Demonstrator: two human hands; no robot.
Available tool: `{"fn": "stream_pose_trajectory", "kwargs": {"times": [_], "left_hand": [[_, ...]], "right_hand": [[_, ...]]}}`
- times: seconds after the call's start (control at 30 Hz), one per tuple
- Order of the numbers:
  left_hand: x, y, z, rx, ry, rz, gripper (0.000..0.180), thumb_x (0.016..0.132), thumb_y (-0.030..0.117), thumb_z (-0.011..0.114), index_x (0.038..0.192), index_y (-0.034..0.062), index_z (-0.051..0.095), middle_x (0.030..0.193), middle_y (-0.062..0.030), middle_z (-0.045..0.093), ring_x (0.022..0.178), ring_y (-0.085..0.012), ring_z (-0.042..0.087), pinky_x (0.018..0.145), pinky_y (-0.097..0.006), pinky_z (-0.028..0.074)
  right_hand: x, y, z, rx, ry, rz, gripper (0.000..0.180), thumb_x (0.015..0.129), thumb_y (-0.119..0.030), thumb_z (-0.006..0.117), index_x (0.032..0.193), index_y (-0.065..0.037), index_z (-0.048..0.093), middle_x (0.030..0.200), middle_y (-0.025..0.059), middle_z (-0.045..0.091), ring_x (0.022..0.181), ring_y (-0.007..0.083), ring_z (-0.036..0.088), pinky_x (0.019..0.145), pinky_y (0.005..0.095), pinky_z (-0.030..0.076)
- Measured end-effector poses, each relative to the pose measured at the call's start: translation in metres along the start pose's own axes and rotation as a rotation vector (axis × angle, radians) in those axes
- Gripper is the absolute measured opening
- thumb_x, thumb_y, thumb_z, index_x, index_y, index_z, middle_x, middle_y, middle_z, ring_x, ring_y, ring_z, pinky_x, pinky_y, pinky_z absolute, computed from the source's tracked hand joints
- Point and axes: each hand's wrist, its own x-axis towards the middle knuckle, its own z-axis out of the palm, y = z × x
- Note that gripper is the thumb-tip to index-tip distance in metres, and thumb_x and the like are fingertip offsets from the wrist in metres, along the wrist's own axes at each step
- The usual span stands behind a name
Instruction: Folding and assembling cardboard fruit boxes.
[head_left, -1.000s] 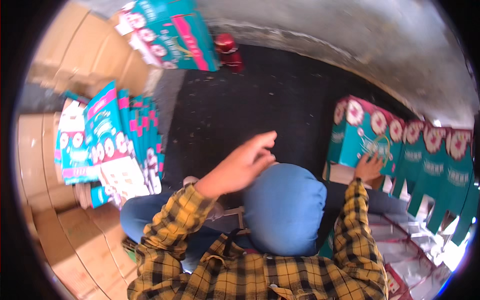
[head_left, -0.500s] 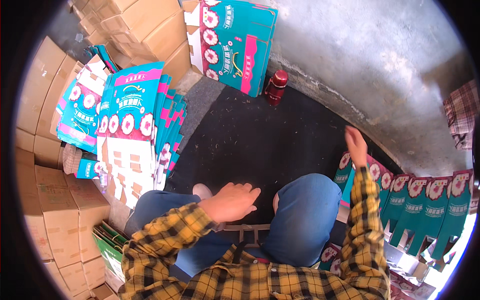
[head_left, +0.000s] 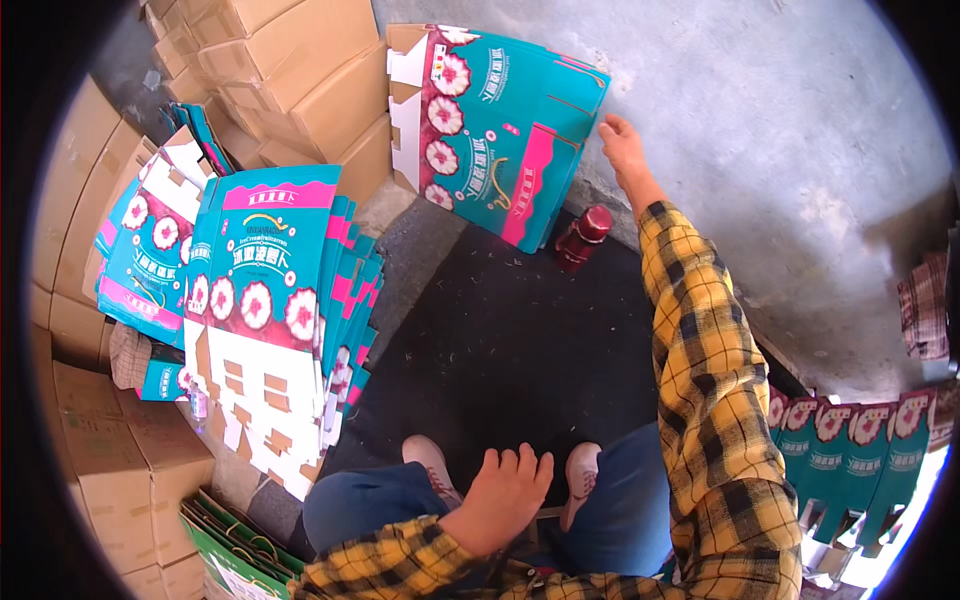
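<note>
The grey wall point(head_left: 780, 130) is the largest thing, and it fills the view from twelve to three o'clock. Below it the dark mat point(head_left: 500, 340) lies in the centre. Brown boxes point(head_left: 300, 60) are stacked at eleven o'clock, and others of the same kind go down to eight o'clock. At nine to ten o'clock there is a thick pile of flattened cartons point(head_left: 270, 260), teal and pink, with white cut tabs. The teal carton sheets point(head_left: 520, 120), several together, are at twelve o'clock, between the brown boxes and the wall. At four o'clock a row of narrow teal panels point(head_left: 860, 445) stands side by side, and green bags point(head_left: 240, 545) are at half past seven.

The left hand point(head_left: 500, 495) is at six o'clock, above the lap; its fingers are slightly apart, and it holds nothing. The right hand point(head_left: 628, 158) is stretched out to one o'clock, half curled and holding nothing visible, just beside the right edge of the teal carton sheets; whether it touches them, I cannot tell. The red flask point(head_left: 582, 240), smallest, stands near their lower corner, at two o'clock.
</note>
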Motion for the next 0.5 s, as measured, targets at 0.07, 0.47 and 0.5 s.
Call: {"fn": "stream_pose_trajectory", "kwargs": {"times": [0.07, 0.47, 0.5], "left_hand": [[-0.005, -0.012, -0.004, 0.01, 0.004, -0.031, 0.062, 0.087, 0.034, 0.073, 0.138, 0.003, 0.055, 0.128, -0.0212, 0.06, 0.101, -0.0303, 0.062, 0.089, -0.046, 0.048], [-0.001, -0.026, -0.007, -0.046, -0.01, -0.014, 0.057, 0.089, 0.031, 0.068, 0.137, 0.0025, 0.056, 0.127, -0.0242, 0.063, 0.099, -0.032, 0.064, 0.089, -0.047, 0.049], [0.0, -0.025, -0.008, -0.038, 0.0, -0.008, 0.056, 0.089, 0.031, 0.068, 0.137, 0.0021, 0.056, 0.127, -0.0242, 0.063, 0.098, -0.032, 0.064, 0.089, -0.047, 0.049]], "right_hand": [[0.01, 0.002, 0.021, 0.12, 0.025, 0.018, 0.053, 0.099, -0.028, 0.064, 0.143, -0.001, 0.054, 0.123, 0.0091, 0.066, 0.107, 0.0182, 0.06, 0.084, 0.0334, 0.05], [-0.014, -0.031, 0.055, 0.091, 0.076, 0.003, 0.05, 0.094, -0.041, 0.073, 0.118, 0.003, 0.069, 0.092, 0.0123, 0.074, 0.083, 0.02, 0.069, 0.077, 0.0359, 0.055], [-0.018, -0.034, 0.056, 0.05, 0.023, -0.054, 0.05, 0.093, -0.045, 0.073, 0.111, 0.001, 0.071, 0.085, 0.0104, 0.072, 0.078, 0.0183, 0.067, 0.073, 0.0357, 0.054]]}}
